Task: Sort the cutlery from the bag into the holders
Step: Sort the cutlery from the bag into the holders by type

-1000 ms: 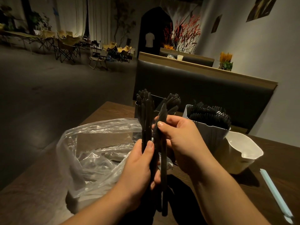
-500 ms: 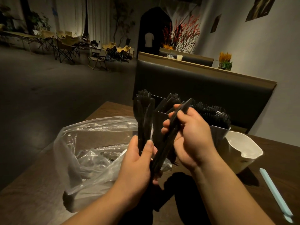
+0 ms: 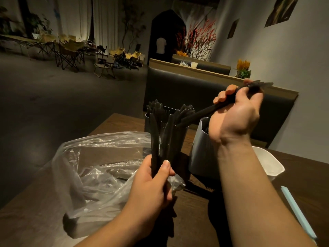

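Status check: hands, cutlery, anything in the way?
Left hand grips black cutlery bundle. Right hand holds black utensil near grey holder. No obstruction seen.

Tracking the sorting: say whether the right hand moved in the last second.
Yes. The right hand rose up and rightward, holding black cutlery, from low beside the pale holder to above its rim.

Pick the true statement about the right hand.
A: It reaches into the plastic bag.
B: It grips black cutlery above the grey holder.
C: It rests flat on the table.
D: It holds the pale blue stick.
B: the right hand has its fingers curled round black cutlery, held slantwise over the grey holder, clear of the plastic bag.
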`<state>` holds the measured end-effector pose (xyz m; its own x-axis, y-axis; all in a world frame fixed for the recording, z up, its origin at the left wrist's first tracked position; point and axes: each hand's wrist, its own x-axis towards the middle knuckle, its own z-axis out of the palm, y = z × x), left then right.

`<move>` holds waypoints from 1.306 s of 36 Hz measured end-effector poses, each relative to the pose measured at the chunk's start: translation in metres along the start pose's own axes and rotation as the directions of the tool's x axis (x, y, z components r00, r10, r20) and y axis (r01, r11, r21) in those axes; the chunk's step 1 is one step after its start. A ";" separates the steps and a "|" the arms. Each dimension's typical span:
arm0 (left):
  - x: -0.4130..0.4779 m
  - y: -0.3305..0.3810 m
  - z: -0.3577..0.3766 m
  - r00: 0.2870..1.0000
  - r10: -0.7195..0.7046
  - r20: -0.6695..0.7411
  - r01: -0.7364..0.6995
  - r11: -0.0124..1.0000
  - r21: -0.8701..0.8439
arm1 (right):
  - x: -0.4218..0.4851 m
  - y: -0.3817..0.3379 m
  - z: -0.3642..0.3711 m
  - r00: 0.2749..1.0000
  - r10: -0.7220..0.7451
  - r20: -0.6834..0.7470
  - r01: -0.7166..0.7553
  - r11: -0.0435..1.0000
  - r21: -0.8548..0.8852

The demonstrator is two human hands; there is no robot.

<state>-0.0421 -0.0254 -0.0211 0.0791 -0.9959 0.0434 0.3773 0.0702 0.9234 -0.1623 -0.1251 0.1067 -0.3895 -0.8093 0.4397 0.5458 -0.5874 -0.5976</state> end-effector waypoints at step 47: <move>-0.002 0.013 0.003 0.996 -0.082 -0.044 0.072 0.977 -0.202 | -0.021 0.056 -0.021 0.861 0.038 0.507 0.477 0.288 -0.830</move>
<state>-0.0404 -0.0227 -0.0084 0.0886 -0.9948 -0.0497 0.5606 0.0086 0.8281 -0.1394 -0.1414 0.0496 0.0616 -0.7151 0.6963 -0.6443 -0.5613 -0.5194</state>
